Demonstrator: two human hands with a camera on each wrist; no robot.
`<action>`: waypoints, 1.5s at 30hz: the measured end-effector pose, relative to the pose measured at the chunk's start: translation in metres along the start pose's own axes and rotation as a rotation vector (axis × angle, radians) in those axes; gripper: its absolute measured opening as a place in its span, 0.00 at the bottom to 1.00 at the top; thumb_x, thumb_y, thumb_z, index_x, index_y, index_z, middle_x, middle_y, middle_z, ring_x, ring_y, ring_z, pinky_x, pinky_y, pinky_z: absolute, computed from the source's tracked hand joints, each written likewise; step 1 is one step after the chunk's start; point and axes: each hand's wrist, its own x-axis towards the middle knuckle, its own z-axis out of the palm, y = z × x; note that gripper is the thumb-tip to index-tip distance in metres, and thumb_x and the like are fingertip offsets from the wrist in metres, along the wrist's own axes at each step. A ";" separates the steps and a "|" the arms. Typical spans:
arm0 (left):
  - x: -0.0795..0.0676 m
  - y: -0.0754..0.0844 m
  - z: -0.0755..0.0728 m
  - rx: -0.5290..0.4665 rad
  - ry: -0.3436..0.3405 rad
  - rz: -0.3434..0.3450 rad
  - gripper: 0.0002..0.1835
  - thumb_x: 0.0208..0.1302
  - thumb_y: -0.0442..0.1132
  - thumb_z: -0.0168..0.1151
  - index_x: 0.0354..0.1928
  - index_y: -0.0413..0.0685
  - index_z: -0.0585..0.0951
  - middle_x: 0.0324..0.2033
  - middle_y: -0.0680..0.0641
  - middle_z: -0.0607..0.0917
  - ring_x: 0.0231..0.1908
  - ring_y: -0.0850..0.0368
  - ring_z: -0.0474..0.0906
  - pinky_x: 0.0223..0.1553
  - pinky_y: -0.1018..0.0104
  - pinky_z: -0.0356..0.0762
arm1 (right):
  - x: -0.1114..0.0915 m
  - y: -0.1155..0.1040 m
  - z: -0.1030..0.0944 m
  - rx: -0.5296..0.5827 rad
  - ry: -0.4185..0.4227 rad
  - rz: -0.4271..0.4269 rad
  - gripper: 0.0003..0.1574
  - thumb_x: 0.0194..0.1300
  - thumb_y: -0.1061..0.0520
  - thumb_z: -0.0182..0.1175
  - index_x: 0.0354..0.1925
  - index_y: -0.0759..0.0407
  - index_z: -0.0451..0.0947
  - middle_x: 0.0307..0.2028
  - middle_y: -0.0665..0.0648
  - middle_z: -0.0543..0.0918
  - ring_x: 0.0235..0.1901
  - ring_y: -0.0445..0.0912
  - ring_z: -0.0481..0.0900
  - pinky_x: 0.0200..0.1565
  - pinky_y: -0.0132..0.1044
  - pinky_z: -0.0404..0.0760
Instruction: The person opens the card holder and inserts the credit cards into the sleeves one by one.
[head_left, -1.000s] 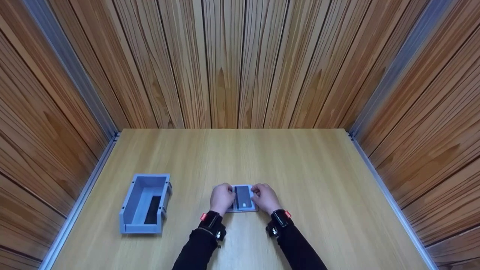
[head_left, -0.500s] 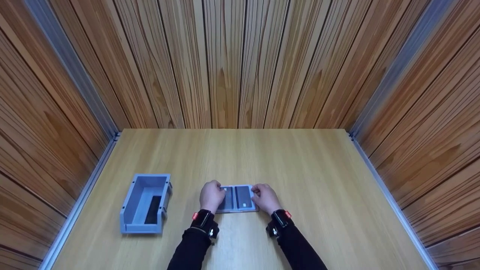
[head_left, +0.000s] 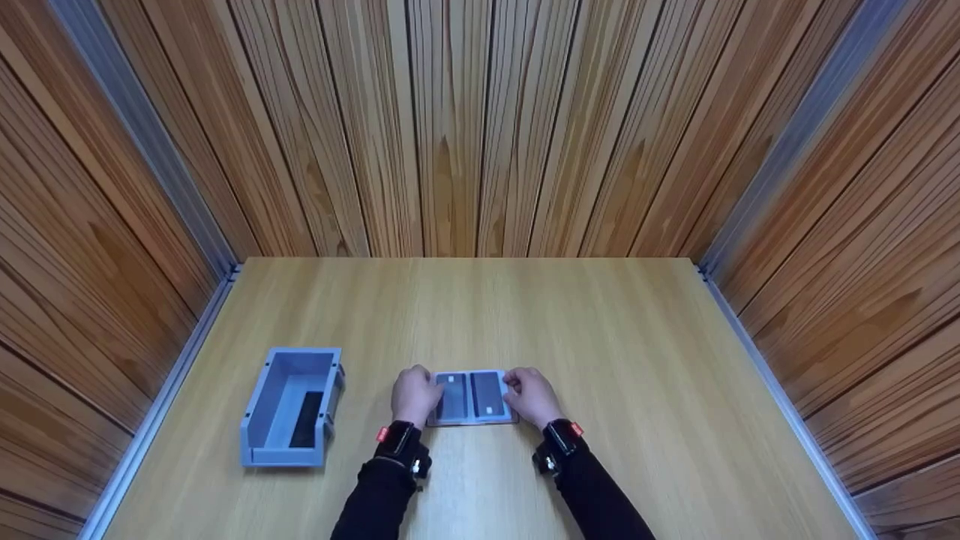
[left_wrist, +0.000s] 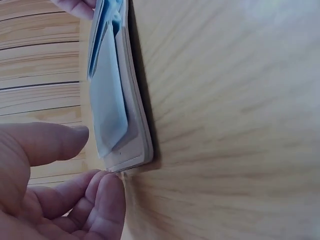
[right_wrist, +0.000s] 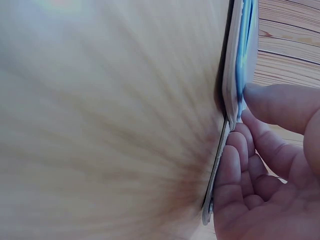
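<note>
A card holder [head_left: 469,420] with clear bluish sleeves lies spread flat near the front of the table, its two halves side by side. My left hand [head_left: 414,394] is at its left edge. In the left wrist view the thumb stands apart from the clear sleeve [left_wrist: 107,95], while loosely bent fingertips [left_wrist: 111,192] touch the cover's corner. Over at the right edge, my right hand [head_left: 532,395] pinches the holder, thumb on the sleeve side. A narrow strap with a snap [right_wrist: 216,172] sticks out beside the right fingers in the right wrist view.
A grey-blue plastic bin [head_left: 259,424] stands to the left on the wooden table [head_left: 600,322], with a flat black piece [head_left: 306,420] inside. Wood-panelled walls [head_left: 450,127] enclose the back and sides.
My left hand has moved left, and the holder's left half has come into view as it spreads open. My right hand stays at the right edge.
</note>
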 end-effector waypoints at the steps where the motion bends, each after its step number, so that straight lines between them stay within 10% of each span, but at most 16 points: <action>1: 0.000 0.000 0.000 0.000 -0.005 -0.006 0.12 0.52 0.37 0.73 0.32 0.36 0.80 0.29 0.43 0.81 0.33 0.46 0.79 0.37 0.52 0.76 | 0.000 0.000 0.000 0.001 -0.001 0.002 0.14 0.59 0.65 0.67 0.45 0.65 0.80 0.40 0.57 0.77 0.41 0.50 0.76 0.47 0.46 0.76; 45: 0.001 -0.003 0.001 -0.065 -0.076 -0.120 0.17 0.53 0.32 0.74 0.42 0.32 0.79 0.34 0.41 0.83 0.40 0.45 0.80 0.44 0.52 0.77 | 0.014 -0.016 -0.008 -0.014 -0.047 0.063 0.10 0.59 0.63 0.68 0.40 0.65 0.80 0.35 0.55 0.78 0.38 0.49 0.77 0.44 0.46 0.77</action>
